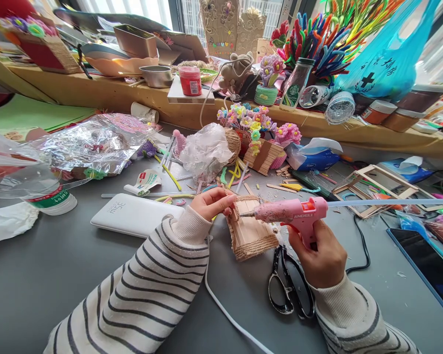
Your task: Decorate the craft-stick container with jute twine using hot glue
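My right hand (323, 253) is wrapped round the handle of a pink glue gun (280, 211), with a long translucent glue stick (384, 202) out of its back end. The nozzle points left, close to my left fingers. My left hand (214, 202) is closed in a pinch at the upper left edge of a small craft-stick piece (249, 228) edged with twine. Its fingertips are partly hidden, and whether they also hold a bit of twine I cannot tell. Black-handled scissors (295, 282) lie just below the gun, their blades partly under the twine-edged piece.
A white power bank (136, 215) lies left of my left hand, and a white cable (221, 305) runs towards me. Behind are a crumpled plastic bag (206, 152), a twine ball (232, 141) and pipe-cleaner flowers (247, 120). A phone (424, 265) and a wooden frame (372, 182) lie right.
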Tool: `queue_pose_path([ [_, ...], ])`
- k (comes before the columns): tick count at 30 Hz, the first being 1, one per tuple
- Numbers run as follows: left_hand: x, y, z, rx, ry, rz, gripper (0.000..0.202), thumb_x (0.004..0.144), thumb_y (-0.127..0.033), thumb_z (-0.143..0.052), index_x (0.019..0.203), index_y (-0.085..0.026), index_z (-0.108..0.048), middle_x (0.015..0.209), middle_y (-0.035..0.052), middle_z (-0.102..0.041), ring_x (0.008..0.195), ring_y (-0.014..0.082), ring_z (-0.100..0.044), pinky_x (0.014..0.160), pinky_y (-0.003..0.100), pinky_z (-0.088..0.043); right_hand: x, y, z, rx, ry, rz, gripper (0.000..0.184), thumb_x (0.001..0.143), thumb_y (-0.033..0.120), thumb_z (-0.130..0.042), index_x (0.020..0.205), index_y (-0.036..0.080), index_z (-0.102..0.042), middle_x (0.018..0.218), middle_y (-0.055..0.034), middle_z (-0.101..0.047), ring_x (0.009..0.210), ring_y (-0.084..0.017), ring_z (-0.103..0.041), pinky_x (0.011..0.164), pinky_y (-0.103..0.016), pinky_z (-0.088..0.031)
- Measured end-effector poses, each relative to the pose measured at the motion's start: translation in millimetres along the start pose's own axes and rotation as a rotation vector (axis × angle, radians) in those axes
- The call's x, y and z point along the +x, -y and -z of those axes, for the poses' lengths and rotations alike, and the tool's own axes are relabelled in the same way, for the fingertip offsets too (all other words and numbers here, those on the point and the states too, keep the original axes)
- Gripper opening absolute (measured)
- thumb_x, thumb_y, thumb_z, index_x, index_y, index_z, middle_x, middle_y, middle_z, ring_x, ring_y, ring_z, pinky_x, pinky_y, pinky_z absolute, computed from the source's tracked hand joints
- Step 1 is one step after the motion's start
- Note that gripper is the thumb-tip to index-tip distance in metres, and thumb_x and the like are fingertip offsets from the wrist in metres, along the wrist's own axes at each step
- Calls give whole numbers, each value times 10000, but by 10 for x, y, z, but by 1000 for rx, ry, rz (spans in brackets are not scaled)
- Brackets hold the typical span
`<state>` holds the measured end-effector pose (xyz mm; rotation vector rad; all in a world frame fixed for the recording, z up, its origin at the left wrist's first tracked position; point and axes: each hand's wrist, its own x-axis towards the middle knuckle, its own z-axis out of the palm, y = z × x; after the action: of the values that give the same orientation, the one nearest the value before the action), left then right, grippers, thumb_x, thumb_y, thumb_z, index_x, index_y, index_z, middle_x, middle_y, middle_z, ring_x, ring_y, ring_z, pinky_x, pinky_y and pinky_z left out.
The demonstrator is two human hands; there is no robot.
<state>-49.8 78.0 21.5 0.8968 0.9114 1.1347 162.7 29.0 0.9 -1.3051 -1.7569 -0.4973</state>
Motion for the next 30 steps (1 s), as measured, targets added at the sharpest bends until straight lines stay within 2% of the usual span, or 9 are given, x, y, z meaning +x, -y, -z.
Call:
queue_pose_path([
  [16,-1,16,20,17,4,-3,246,532,-311,-733,625,-131,-593,544,-48,-566,478,34,-478,485,162,-403,-1,-11,-4,9,-11,27,184,764,281,-521,660,133,-489,524,6,-439,438,-88,-415,395,-220,-314],
  [30,-7,4,2,-7,9,-12,259,504,-332,-744,599,-131,-610,508,-38,-593,446,30,-494,464,142,-405,-20,-15,-6,22,4,-3,172,772,286,-507,703,129,-501,546,4,-441,450,-87,-405,413,-219,-326],
])
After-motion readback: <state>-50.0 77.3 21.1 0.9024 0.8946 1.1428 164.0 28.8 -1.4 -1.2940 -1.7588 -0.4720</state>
